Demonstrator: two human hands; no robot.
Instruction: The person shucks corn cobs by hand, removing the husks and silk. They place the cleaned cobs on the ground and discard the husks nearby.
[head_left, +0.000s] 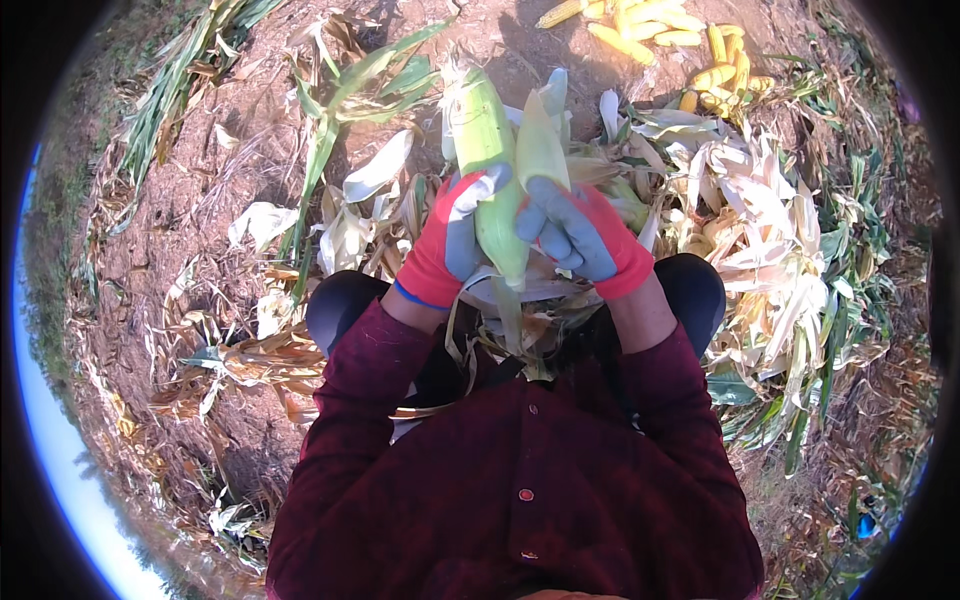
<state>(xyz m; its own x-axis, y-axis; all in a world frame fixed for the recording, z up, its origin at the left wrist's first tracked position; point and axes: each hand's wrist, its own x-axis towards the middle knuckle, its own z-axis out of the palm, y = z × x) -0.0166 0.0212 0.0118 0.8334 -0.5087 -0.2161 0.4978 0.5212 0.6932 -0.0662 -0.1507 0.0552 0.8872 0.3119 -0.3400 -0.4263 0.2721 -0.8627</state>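
My left hand (463, 225), in a red and grey work glove, is closed around a green ear of corn in its husk (486, 135). The ear stands with its silk end away from me and its stem end towards my body. Beside it, my right hand (574, 232), gloved alike, grips a pale green corn husk leaf (542, 142) that stands up along the ear's right side. Whether that leaf is still joined to the ear cannot be told. Both hands are above my lap, between my knees, and a strip of husk hangs below them.
Husked yellow ears of corn (645, 26) lie on the soil ahead to the right, with a second small group (724, 75) nearer. A large heap of dry husks (772, 247) lies right of my knee. Green corn leaves (322, 142) and loose husks (262, 223) are scattered at left.
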